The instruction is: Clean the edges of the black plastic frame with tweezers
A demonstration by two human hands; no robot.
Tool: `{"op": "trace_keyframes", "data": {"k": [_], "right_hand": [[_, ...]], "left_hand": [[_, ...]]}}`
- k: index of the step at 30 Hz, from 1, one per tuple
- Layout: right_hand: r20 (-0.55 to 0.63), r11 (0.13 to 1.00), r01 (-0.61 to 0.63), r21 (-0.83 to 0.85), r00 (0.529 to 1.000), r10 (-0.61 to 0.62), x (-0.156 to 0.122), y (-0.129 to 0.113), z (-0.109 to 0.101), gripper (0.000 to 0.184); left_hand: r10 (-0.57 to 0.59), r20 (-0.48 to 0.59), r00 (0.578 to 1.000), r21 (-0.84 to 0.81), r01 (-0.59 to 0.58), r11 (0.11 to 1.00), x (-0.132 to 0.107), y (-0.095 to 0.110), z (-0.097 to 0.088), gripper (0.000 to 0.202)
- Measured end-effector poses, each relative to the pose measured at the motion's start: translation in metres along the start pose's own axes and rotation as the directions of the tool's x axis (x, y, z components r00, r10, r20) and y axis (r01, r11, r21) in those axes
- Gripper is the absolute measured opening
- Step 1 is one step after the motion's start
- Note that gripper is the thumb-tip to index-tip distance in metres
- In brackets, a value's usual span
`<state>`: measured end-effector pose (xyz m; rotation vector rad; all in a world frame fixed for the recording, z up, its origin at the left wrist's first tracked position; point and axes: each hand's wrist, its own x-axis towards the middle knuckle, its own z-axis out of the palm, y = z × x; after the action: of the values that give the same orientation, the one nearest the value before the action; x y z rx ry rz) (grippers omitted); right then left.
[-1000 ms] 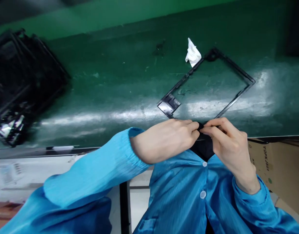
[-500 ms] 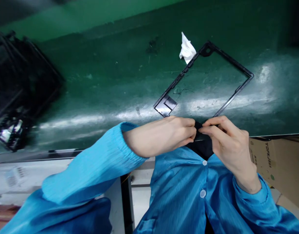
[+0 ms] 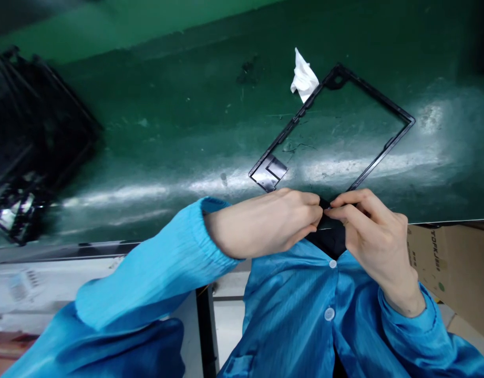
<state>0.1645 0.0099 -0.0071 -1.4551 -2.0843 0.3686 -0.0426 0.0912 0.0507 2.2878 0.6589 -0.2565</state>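
A thin black rectangular plastic frame [image 3: 294, 122] lies slanted at the bench's front edge, a flat plate across its left corner. My left hand [image 3: 279, 220] is closed at the frame's near end, back of the hand up, fingers curled and partly hidden. Close beside it, my right hand [image 3: 373, 231] pinches at the near corner with thumb and forefinger. Both hands hide the near side of the frame, so any small part between the fingertips cannot be made out.
A crumpled white tissue [image 3: 304, 76] touches the frame's far left side. Several black frames [image 3: 40, 126] are piled on the green bench [image 3: 166, 136] at left. Below the bench edge at right stands a cardboard box [image 3: 454, 268].
Both hands and the near part of the frame have shifted slightly right in view. The grip looks the same, with the fingertips still meeting at the near corner.
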Motion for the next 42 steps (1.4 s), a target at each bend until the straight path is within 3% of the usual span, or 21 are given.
{"op": "trace_keyframes", "data": {"k": [7,10,15,21,27,34,39,42], "right_hand": [[-0.004,0.999,-0.026,0.021,1.0,0.026,-0.002,-0.001,0.001,0.032],[-0.009,0.999,-0.026,0.02,1.0,0.026,0.0,-0.002,0.001,0.032],[-0.01,0.999,-0.032,0.028,0.999,0.032,0.001,-0.004,0.0,0.028],[-0.007,0.999,-0.035,0.03,0.999,0.035,0.001,-0.002,0.001,0.029],[-0.009,0.999,-0.023,0.048,1.0,0.024,0.0,0.001,0.002,0.032],[-0.017,0.999,-0.033,0.043,0.999,0.034,0.001,0.001,0.001,0.034],[-0.018,0.999,-0.031,0.04,0.999,0.032,0.001,0.001,0.003,0.032],[-0.013,0.999,-0.028,0.041,1.0,0.029,0.0,0.001,0.004,0.03]], "left_hand": [[-0.018,-0.001,1.0,-0.062,0.018,0.998,0.003,-0.001,-0.001,0.013],[-0.032,-0.003,0.999,-0.009,0.031,0.999,0.002,0.002,0.003,0.01],[0.047,-0.187,0.981,0.239,-0.001,0.971,-0.005,0.007,0.027,0.012],[0.09,-0.324,0.942,0.298,0.011,0.955,-0.008,0.004,0.047,0.021],[0.086,-0.252,0.964,0.1,-0.062,0.993,-0.008,-0.007,0.034,0.017],[0.041,-0.121,0.992,-0.14,-0.058,0.989,-0.005,-0.014,0.014,0.013],[0.008,-0.084,0.996,-0.105,-0.017,0.994,-0.005,-0.011,0.01,0.012],[0.009,-0.13,0.991,0.08,0.001,0.997,-0.007,-0.004,0.016,0.013]]}}
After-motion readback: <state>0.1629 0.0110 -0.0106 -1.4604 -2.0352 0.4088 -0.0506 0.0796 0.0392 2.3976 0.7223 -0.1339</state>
